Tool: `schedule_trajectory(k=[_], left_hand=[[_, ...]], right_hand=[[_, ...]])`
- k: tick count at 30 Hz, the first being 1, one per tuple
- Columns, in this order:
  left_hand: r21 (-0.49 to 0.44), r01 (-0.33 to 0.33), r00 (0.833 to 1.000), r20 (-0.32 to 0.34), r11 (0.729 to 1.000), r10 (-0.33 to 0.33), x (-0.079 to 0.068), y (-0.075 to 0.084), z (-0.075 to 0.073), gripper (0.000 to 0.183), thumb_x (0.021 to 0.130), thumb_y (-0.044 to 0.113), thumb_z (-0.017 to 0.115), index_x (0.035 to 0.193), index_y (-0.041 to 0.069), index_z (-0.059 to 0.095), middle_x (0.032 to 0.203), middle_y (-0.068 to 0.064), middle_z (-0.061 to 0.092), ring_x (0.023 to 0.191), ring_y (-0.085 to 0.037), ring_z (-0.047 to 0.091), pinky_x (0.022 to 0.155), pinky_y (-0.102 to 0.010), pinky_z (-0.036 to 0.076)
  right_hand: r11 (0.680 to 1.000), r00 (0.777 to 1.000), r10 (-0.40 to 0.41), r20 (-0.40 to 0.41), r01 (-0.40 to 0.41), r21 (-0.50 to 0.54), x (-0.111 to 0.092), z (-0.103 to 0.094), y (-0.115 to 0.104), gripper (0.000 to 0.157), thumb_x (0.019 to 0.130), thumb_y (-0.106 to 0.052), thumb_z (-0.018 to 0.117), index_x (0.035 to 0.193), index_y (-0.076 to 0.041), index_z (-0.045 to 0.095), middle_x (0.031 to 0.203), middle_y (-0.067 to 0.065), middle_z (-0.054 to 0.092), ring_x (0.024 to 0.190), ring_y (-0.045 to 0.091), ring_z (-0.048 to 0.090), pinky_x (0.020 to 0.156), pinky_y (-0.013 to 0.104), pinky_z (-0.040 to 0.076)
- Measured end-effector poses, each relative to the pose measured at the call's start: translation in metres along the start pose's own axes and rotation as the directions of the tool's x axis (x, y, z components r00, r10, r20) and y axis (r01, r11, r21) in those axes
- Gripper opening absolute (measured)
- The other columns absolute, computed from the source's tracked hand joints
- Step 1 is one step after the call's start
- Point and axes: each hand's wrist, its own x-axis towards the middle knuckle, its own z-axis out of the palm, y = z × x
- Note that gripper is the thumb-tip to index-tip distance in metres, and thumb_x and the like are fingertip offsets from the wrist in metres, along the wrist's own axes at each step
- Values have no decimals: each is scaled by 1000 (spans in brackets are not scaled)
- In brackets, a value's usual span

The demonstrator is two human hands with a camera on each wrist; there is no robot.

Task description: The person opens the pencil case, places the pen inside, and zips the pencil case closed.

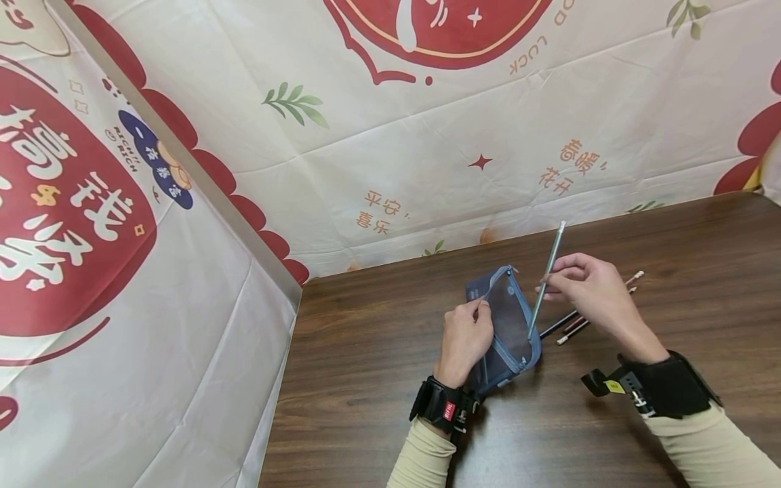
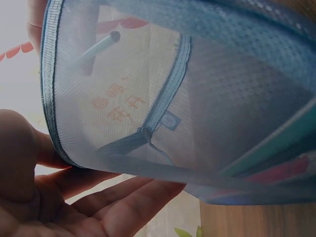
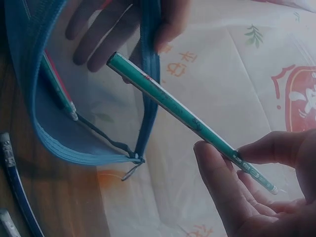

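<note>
A blue mesh zip pencil case (image 1: 502,313) stands tilted on the table with its zipped mouth spread wide. My left hand (image 1: 467,337) pinches the near-left edge of that mouth. Between thumb and fingers, my right hand (image 1: 593,293) grips a green pencil (image 1: 554,251) near its white eraser end. The pencil slants down, and its dark lower end is at the case's opening, as the right wrist view shows. Through the mesh in the left wrist view, a green pencil (image 2: 276,136) and a red one (image 2: 281,171) lie inside the case.
Several pencils (image 1: 573,331) lie on the brown wooden table (image 1: 366,366), right of the case and partly under the right hand. A printed white cloth (image 1: 366,149) hangs along the table's back edge, and another covered panel (image 1: 201,325) stands at the left.
</note>
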Motion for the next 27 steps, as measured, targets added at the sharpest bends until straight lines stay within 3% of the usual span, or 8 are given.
schedule_trajectory(k=[4, 8, 11, 15, 27], left_hand=[[-6, 10, 1000, 3, 1000, -10, 0, 0, 0, 32, 98, 27, 43, 111, 21, 72, 51, 6, 36, 40, -10, 34, 41, -22, 28], [-16, -2, 1000, 5, 1000, 2, 1, 0, 0, 31, 98, 25, 42, 91, 19, 72, 50, 5, 32, 38, -10, 29, 39, -22, 26], [-19, 0, 1000, 4, 1000, 0, 2, 0, -1, 30, 98, 25, 43, 89, 19, 71, 50, 5, 32, 38, -10, 30, 40, -22, 26], [-19, 14, 1000, 7, 1000, -13, 1, 0, -1, 31, 98, 26, 43, 104, 19, 73, 51, 5, 36, 40, -11, 33, 41, -22, 28], [-17, 18, 1000, 8, 1000, -17, 1, -1, -1, 32, 97, 27, 43, 111, 21, 72, 57, 4, 49, 45, -10, 41, 43, -22, 31]], right_hand=[[1000, 1000, -3, 18, 3, -22, 1, 5, 1, 29, 92, -12, 57, 106, 12, 48, 75, -15, 69, 70, 13, 70, 60, 21, 57], [999, 999, 5, 35, -4, -33, 1, 10, 2, 27, 92, -11, 56, 104, 11, 47, 75, -11, 69, 70, 16, 70, 60, 23, 57], [999, 999, 9, 41, -7, -35, 2, 12, 3, 26, 92, -11, 56, 104, 10, 47, 75, -11, 69, 70, 18, 71, 59, 23, 57], [999, 999, 23, 50, -21, -30, 3, 13, 6, 26, 92, -11, 56, 104, 10, 47, 75, -10, 69, 70, 18, 70, 59, 23, 57], [996, 994, 58, 92, -50, -79, 1, 18, 8, 25, 92, -10, 54, 105, 10, 47, 87, 19, 70, 72, 19, 70, 60, 23, 57]])
